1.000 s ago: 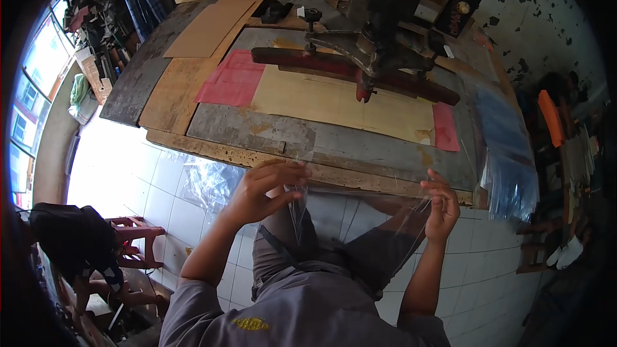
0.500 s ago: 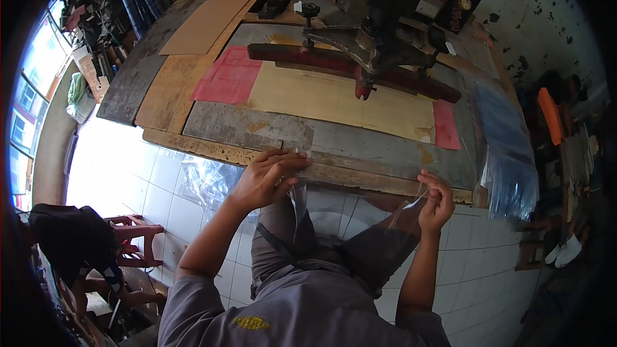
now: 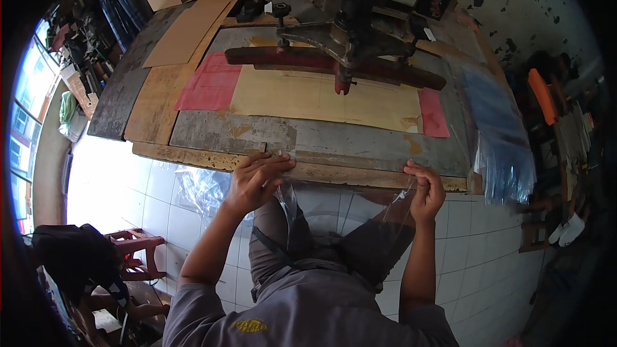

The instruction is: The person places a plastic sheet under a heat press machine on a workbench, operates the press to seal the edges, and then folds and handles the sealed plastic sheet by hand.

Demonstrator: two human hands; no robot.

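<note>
A clear plastic sheet (image 3: 347, 209) hangs over my lap in front of the wooden table edge (image 3: 334, 173). My left hand (image 3: 257, 180) rests at that edge, palm down, its fingers closed over the sheet's left end. At the sheet's right end my right hand (image 3: 425, 191) pinches it between thumb and fingers. Beyond my hands lies a yellow sheet (image 3: 289, 96) with pink ends on a worn grey metal plate (image 3: 225, 130). Over it stands a press (image 3: 347, 38) with a long dark red bar, apart from both hands.
A stack of bluish clear plastic sheets (image 3: 498, 135) drapes off the table's right side. Cardboard (image 3: 186, 32) lies at the back left. More crumpled clear plastic (image 3: 202, 186) is below the left edge. A red stool (image 3: 141, 254) and a seated person (image 3: 77, 263) are at lower left.
My right hand has moved slightly left and up to the table edge with the plastic. My left hand still holds its end. The whole view has shifted a little.
</note>
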